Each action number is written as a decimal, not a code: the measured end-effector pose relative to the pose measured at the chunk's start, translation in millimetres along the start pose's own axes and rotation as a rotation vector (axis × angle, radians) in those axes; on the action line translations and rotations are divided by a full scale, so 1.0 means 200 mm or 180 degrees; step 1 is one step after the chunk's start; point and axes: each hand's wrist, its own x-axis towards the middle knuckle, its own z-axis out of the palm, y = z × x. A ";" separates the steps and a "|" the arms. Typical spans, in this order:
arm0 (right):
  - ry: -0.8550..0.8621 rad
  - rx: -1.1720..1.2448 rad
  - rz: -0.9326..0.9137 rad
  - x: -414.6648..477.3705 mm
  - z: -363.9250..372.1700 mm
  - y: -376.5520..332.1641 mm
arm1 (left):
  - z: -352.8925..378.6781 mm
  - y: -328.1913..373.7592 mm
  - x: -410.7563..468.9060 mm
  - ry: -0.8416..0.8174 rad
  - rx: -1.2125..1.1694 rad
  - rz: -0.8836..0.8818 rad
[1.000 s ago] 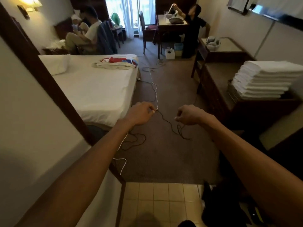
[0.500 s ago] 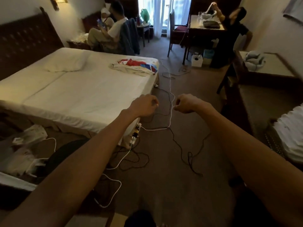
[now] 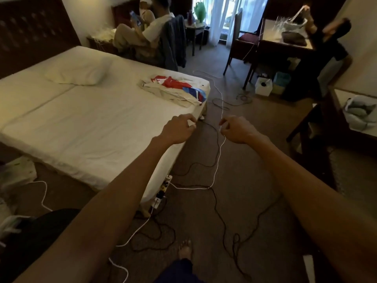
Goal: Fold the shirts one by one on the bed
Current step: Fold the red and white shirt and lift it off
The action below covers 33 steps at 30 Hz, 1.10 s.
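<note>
A pile of shirts [image 3: 177,89], cream, red and blue, lies crumpled on the far right corner of the white bed [image 3: 91,123]. Both my arms reach forward over the floor at the bed's near right edge. My left hand [image 3: 179,128] hovers at the mattress edge, well short of the pile, with its fingers curled and nothing in them. My right hand [image 3: 237,129] is level with it over the carpet, also curled and holding nothing. A white cable on the floor runs past behind the right hand.
A pillow [image 3: 79,72] lies at the bed's head. Black and white cables [image 3: 214,176] and a power strip [image 3: 162,190] trail across the carpet beside the bed. Two people sit at the far end near a chair [image 3: 237,43] and desk [image 3: 285,39]. A dark cabinet [image 3: 346,123] stands right.
I have walked from the doorway up to the bed's corner; the shirts and bed are much nearer. Both hands stay stretched ahead, fists slightly loosened.
</note>
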 end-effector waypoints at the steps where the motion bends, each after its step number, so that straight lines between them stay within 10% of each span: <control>1: -0.0060 -0.0027 -0.0015 0.13 -0.03 0.01 | -0.01 -0.03 0.13 0.0010 -0.0004 -0.0067; 33: -0.1041 -0.0364 -0.0984 4.21 -0.35 0.44 | -0.17 -0.95 3.55 0.0502 -0.0073 -0.1495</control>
